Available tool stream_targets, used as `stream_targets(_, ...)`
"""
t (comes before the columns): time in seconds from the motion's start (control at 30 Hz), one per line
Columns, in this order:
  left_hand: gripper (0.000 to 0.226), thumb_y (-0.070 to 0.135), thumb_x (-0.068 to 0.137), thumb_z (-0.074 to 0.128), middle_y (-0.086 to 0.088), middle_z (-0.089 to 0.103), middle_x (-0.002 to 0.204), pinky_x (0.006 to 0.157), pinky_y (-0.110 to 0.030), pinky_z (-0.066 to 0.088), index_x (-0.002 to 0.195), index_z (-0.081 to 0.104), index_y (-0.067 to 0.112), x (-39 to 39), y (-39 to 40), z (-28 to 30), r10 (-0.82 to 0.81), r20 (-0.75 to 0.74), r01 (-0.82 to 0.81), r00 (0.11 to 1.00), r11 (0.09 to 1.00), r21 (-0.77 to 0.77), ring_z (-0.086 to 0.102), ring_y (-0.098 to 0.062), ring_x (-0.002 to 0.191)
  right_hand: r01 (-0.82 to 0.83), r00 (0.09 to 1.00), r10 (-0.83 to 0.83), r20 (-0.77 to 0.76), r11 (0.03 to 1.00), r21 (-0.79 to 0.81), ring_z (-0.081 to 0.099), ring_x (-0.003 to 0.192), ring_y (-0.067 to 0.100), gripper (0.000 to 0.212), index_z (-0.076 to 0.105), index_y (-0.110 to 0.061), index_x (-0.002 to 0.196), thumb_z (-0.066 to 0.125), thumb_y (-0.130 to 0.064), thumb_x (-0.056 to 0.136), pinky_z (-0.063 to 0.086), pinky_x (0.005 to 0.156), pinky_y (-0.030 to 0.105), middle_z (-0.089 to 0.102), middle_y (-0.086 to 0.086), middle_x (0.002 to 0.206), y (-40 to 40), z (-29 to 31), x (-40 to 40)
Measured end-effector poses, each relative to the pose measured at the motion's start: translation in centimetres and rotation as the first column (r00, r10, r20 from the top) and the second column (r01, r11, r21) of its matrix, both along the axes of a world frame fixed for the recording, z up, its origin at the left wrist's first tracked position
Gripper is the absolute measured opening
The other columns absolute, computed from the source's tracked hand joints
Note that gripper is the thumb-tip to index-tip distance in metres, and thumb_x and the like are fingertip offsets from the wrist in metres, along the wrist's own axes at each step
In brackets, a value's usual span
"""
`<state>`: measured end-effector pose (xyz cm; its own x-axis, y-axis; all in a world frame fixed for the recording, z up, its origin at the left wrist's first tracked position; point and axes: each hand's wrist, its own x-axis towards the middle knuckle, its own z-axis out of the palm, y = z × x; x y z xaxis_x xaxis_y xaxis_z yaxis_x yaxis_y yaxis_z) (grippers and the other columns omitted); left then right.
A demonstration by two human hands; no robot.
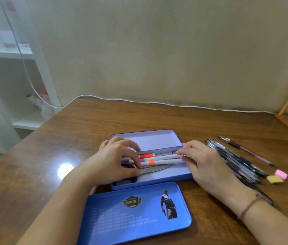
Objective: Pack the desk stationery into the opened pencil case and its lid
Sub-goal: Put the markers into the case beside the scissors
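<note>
1. Pencil case (166, 175) sits open mid-table (69, 138), blue tin, long axis running left-right across the view and tilted a bit, right end slightly farther away. Its hinged lid (150, 140) is flipped open on the far side, pale inside facing up.
2. Inside the case: three white markers (164, 159) lying lengthwise along the case, orange and pink bands toward the left end. In front of them is a pair of scissors (154, 169), also lengthwise, tips pointing right, dark handles at the left end under the left hand.
3. Left hand (118, 156) is curled over the left ends of the markers, fingers bent down on them, thumb down by the scissors.
4. Right hand (199, 161) is at the case's right end, fingertips pinching the right ends of the markers.
5. Separate blue tray (136, 214) with a printed figure and badge lies nearest the person, just in front of the case.
6. Off to the right: a heap of dark pens (236, 161) and a red pen (249, 151), all angled from far-left to near-right, then a pink eraser (281, 174) and a yellow eraser (274, 179) just beside each other.
</note>
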<state>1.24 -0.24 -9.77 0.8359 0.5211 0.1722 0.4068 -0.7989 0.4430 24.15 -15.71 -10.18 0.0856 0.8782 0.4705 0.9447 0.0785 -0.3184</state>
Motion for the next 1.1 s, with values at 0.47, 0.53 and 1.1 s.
stream_targets(0.47, 0.015, 0.056, 0.081, 0.062, 0.030, 0.054, 0.123, 0.110, -0.044, 0.025, 0.090, 0.074, 0.051, 0.3, 0.0, -0.1, 0.012, 0.083, -0.015, 0.997, 0.999, 0.033, 0.035, -0.001, 0.125, 0.066, 0.968, -0.035, 0.247, 0.991, -0.118, 0.049, 0.108, 0.005, 0.043, 0.075, -0.033, 0.084, 0.043, -0.062, 0.086, 0.037, 0.091, 0.032, 0.064, -0.020, 0.096, -1.0, 0.3, 0.6)
stream_targets(0.53, 0.011, 0.052, 0.082, 0.067, 0.029, 0.055, 0.122, 0.110, -0.045, 0.026, 0.088, 0.075, 0.047, 0.2, 0.0, -0.1, 0.022, 0.086, -0.026, 0.996, 0.998, 0.048, 0.036, -0.001, 0.124, 0.085, 0.968, -0.046, 0.245, 0.985, -0.149, 0.048, 0.111, 0.005, 0.052, 0.075, -0.034, 0.091, 0.036, -0.068, 0.086, 0.037, 0.092, 0.033, 0.064, -0.020, 0.102, -0.9, 0.2, 0.7)
stream_targets(1.1, 0.020, 0.048, 0.079, 0.072, 0.030, 0.054, 0.121, 0.103, -0.038, 0.038, 0.099, 0.073, 0.046, 0.5, -0.3, -0.2, -0.045, 0.105, 0.043, 0.993, 0.999, 0.023, 0.035, 0.008, 0.123, 0.763, 0.631, -0.770, -0.095, 0.638, -0.103, 0.055, 0.066, 0.018, 0.015, 0.072, -0.024, 0.093, 0.061, -0.015, 0.089, 0.043, 0.058, 0.023, 0.067, 0.007, 0.091, -6.4, 4.7, 10.1)
